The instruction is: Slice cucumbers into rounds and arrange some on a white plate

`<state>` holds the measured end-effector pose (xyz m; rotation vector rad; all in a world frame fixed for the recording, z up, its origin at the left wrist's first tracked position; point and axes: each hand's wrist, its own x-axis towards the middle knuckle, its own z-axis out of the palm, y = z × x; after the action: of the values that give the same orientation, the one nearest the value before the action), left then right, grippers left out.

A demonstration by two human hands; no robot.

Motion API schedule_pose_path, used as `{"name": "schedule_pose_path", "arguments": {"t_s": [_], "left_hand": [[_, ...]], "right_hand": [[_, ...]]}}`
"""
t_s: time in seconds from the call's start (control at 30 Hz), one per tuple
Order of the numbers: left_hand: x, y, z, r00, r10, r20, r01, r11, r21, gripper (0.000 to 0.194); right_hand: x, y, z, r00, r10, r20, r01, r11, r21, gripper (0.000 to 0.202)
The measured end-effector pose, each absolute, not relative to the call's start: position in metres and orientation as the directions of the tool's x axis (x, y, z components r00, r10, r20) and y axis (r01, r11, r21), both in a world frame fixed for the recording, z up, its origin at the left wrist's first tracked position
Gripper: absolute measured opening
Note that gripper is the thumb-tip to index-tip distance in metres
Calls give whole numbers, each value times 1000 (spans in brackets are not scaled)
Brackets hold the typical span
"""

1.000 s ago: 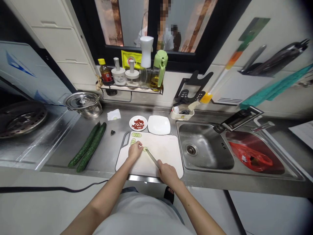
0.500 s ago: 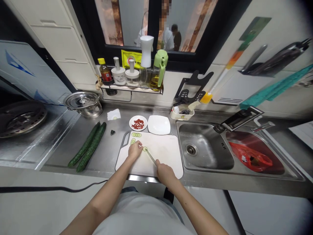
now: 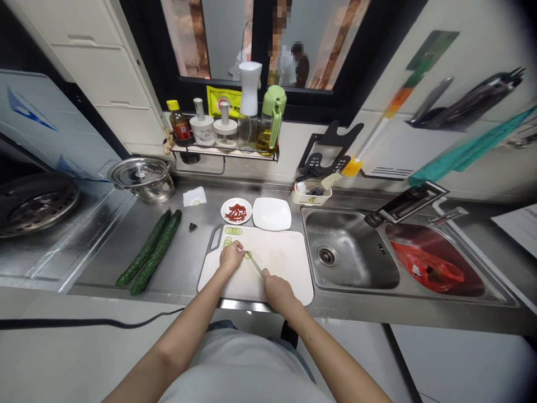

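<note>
On the white cutting board (image 3: 281, 252) a single cucumber slice (image 3: 248, 255) lies just right of my left hand (image 3: 232, 257). The fingers of that hand are curled together, and whatever may be in them is hidden. My right hand (image 3: 277, 290) is wrapped round the handle end of a small knife (image 3: 257, 266), whose narrow greenish blade points up and left with its tip at the slice. Near the board's top left corner, overlapping cucumber slices (image 3: 233, 230) lie in a row, with more slices (image 3: 227, 242) below them, partly behind my left hand.
Behind the board stand a small plate of chopped red pieces (image 3: 235, 212) and a white square plate (image 3: 272, 214). Two whole cucumbers (image 3: 153, 254) lie at left, near a steel pot (image 3: 145, 182). The sink (image 3: 352, 263) adjoins the board's right side, with a red bag (image 3: 432, 268) in its second basin.
My right hand and the knife have shifted slightly up and left, towards the slice. The left hand stays in nearly the same place beside it.
</note>
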<state>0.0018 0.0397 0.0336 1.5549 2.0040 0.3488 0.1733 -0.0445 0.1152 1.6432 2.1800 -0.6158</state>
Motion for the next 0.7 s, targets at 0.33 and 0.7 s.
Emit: {"name": "schedule_pose_path", "arguments": {"t_s": [0.33,0.7], "left_hand": [[1,42,34,-167,941,-294,787,307,535,16],[-2,40,34,-139,950,-281,781,280,559,15]], "right_hand": [[174,-44,117,-273,804,-528,962,241,-131,36],[180,-50,122,-240,791,-563,970,217,-109,34]]}}
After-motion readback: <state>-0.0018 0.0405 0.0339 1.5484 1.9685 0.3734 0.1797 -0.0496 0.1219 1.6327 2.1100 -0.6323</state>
